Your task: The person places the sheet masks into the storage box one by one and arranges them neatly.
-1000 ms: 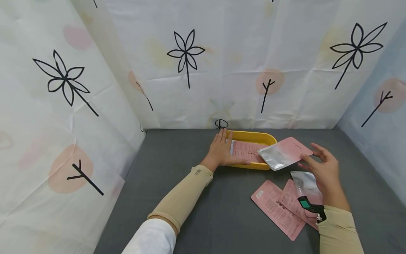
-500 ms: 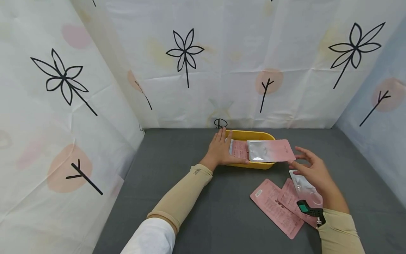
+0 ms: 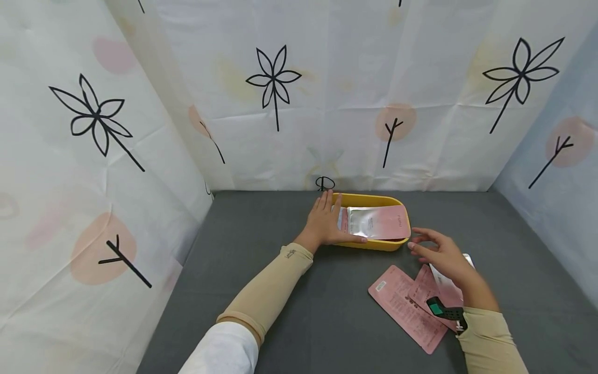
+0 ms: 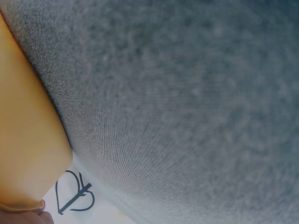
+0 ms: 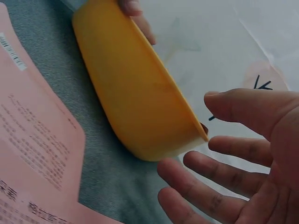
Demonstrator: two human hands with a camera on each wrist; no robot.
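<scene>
A yellow oblong basket (image 3: pixel 389 245) stands at the back of the table, with pink and silver sheet mask packets inside. The top packet (image 3: pixel 379 222) lies silver end to the left. My left hand (image 3: pixel 323 222) rests across the basket's left end, fingers straight and thumb along the near rim. Just off the basket's right end is my right hand (image 3: pixel 441 254), fingers loosely bent and holding nothing. In the right wrist view its fingertips (image 5: pixel 173 168) appear near the basket's rim. Below it several more packets (image 3: pixel 406 311) overlap on the table, partly hidden by the right wrist.
The dark grey table (image 3: pixel 261 223) is bounded by white printed cloth (image 3: pixel 327 104) at the back and sides. The left wrist view shows mostly blurred grey cloth (image 4: pixel 187 116) and part of a yellow surface (image 4: pixel 28 126).
The right hand has carried a packet leftward, let it go into the basket, and drawn down and left, off the basket's right end. The left hand has stayed in place.
</scene>
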